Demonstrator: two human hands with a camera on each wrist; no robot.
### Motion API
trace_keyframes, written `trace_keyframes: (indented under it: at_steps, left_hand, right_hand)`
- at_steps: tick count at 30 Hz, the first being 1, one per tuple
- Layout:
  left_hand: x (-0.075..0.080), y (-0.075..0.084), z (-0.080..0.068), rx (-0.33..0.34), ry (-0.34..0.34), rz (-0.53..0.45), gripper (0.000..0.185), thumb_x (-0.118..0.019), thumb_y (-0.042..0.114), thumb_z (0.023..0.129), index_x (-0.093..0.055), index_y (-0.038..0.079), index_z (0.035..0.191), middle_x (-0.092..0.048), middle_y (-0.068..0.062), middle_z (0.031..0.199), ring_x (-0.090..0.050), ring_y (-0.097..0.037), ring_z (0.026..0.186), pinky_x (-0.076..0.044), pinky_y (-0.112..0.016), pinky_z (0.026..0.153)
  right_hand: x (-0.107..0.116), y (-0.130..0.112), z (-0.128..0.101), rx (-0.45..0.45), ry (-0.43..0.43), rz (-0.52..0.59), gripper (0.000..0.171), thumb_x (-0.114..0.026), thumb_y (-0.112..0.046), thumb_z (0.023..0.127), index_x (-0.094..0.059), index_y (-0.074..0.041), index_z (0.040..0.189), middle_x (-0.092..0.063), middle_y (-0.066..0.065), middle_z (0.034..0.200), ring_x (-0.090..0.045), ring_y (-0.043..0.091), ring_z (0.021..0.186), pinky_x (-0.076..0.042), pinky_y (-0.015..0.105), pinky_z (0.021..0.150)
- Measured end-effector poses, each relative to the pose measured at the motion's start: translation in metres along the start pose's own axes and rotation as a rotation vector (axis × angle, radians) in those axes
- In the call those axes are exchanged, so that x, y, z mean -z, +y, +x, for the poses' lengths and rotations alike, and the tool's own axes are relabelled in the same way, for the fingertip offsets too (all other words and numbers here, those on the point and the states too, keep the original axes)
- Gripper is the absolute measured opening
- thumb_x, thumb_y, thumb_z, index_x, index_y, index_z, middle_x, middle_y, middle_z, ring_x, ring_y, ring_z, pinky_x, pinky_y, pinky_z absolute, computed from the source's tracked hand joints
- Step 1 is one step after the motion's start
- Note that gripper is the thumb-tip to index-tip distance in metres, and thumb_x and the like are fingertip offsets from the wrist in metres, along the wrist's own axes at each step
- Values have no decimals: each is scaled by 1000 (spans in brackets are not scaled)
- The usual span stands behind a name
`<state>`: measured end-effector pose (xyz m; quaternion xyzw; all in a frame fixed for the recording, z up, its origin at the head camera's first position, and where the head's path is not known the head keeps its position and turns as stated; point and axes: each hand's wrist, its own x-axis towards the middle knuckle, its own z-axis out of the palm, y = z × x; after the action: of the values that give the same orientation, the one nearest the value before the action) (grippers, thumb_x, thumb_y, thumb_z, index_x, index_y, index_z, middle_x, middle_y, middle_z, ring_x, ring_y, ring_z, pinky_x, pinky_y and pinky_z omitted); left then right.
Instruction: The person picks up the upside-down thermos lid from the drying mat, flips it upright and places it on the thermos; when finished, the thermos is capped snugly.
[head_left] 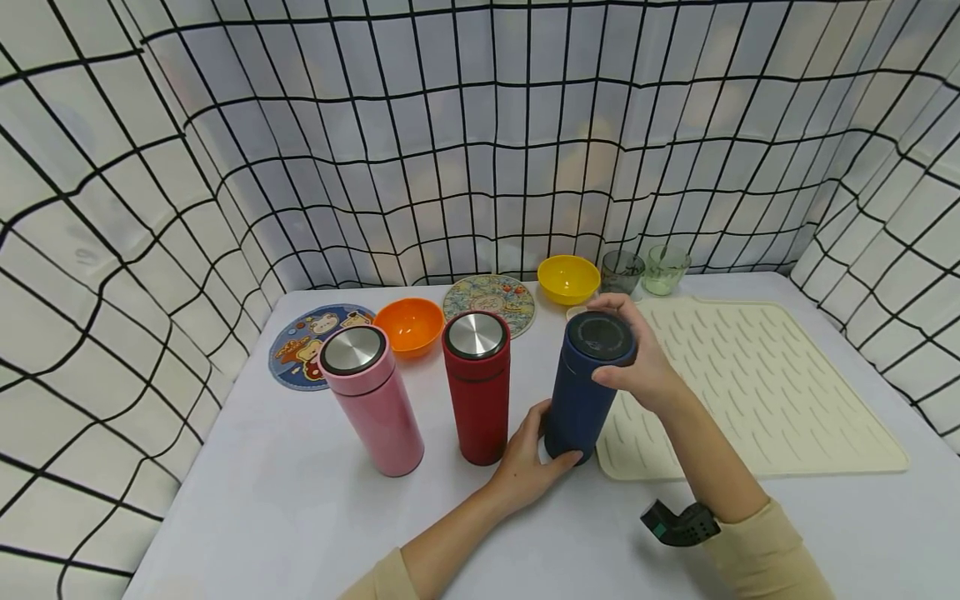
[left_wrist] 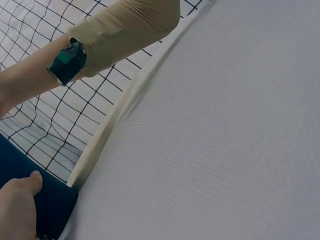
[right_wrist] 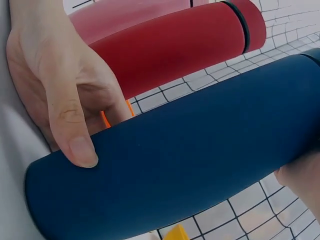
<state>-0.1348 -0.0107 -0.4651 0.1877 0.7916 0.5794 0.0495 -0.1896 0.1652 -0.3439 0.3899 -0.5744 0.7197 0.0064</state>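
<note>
A navy blue thermos flask [head_left: 579, 408] stands on the white table, tilted slightly in the head view. My left hand [head_left: 525, 471] grips it low down, thumb and fingers on opposite sides near the base. Up at its dark lid, my right hand [head_left: 643, 362] holds the flask with thumb in front and fingers behind. The right wrist view shows the left thumb [right_wrist: 75, 130] lying along the blue wall. Just left of the hands is a red thermos flask [head_left: 482, 408] with a steel-topped lid. Farther left stands a similar pink thermos flask [head_left: 384, 429].
A cream ribbed mat [head_left: 765, 392] lies right of the blue flask. Behind are an orange bowl [head_left: 408, 327], a yellow bowl [head_left: 568, 281], two glass cups [head_left: 666, 271] and two round patterned mats [head_left: 491, 300]. Black netting [head_left: 525, 150] over white sheeting encloses the table's back and sides.
</note>
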Motion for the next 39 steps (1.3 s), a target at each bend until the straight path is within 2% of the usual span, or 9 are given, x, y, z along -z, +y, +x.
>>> trace_keyframes:
  at_steps: [5, 10, 14, 17, 20, 27, 32, 35, 39]
  left_hand:
    - [0, -1, 0, -17, 16, 14, 69, -68, 26, 83, -29, 10, 137, -40, -10, 137, -43, -23, 124, -35, -38, 102]
    - [0, -1, 0, -31, 30, 18, 68, -69, 24, 82, -30, 10, 136, -42, -10, 136, -44, -23, 122, -36, -36, 101]
    - [0, -3, 1, -58, 39, 24, 67, -70, 22, 82, -32, 11, 135, -44, -8, 135, -45, -21, 122, -37, -34, 101]
    - [0, -3, 2, -80, 44, 29, 66, -70, 21, 82, -32, 11, 135, -44, -7, 134, -45, -21, 121, -37, -34, 101]
    - [0, -3, 2, -89, 50, 32, 66, -70, 21, 82, -32, 10, 135, -44, -8, 134, -46, -22, 121, -37, -36, 101]
    - [0, -2, 0, -58, 40, 25, 67, -69, 23, 83, -30, 10, 137, -42, -9, 136, -44, -22, 123, -36, -35, 101]
    - [-1, 0, -1, -45, 33, 20, 69, -69, 20, 82, -29, 10, 137, -40, -8, 137, -43, -21, 123, -35, -34, 102]
    - [1, 13, -4, -59, 38, 26, 66, -68, 14, 83, -29, 5, 136, -41, -14, 135, -44, -26, 122, -36, -38, 101]
    - [6, 33, -9, -69, 40, 15, 63, -67, 6, 82, -31, 0, 133, -42, -19, 133, -45, -31, 121, -36, -42, 100]
  right_hand:
    - [-1, 1, 2, 46, -87, 32, 66, -66, -33, 83, -35, -9, 136, -50, 9, 124, -49, 21, 111, -44, 31, 91]
    - [0, 1, 3, 57, -156, 117, 59, -59, -30, 87, -37, -6, 137, -53, 11, 126, -48, 22, 117, -44, 33, 93]
    - [1, 2, 2, 67, -114, 77, 61, -66, -30, 84, -40, -4, 133, -51, 10, 123, -51, 20, 111, -45, 30, 91]
    - [0, 2, 2, 52, -37, 4, 66, -74, -31, 77, -43, -8, 130, -49, 8, 121, -50, 18, 108, -45, 27, 89]
    - [-1, 3, 3, 48, -4, -47, 70, -76, -35, 74, -43, -10, 131, -48, 8, 121, -47, 18, 109, -44, 27, 90]
    - [2, 3, 2, 31, -125, 65, 68, -61, -37, 85, -32, -9, 141, -50, 10, 127, -48, 21, 116, -46, 31, 89]
    - [3, 5, 0, 51, -175, 105, 67, -61, -30, 87, -31, -4, 141, -53, 11, 127, -47, 25, 119, -45, 33, 91]
    - [2, 4, 0, 55, -129, 63, 67, -65, -29, 84, -35, -3, 138, -52, 10, 127, -50, 24, 116, -46, 32, 91]
    - [-1, 2, -1, 12, -4, -48, 68, -75, -27, 76, -42, -6, 132, -51, 8, 124, -52, 19, 109, -46, 28, 89]
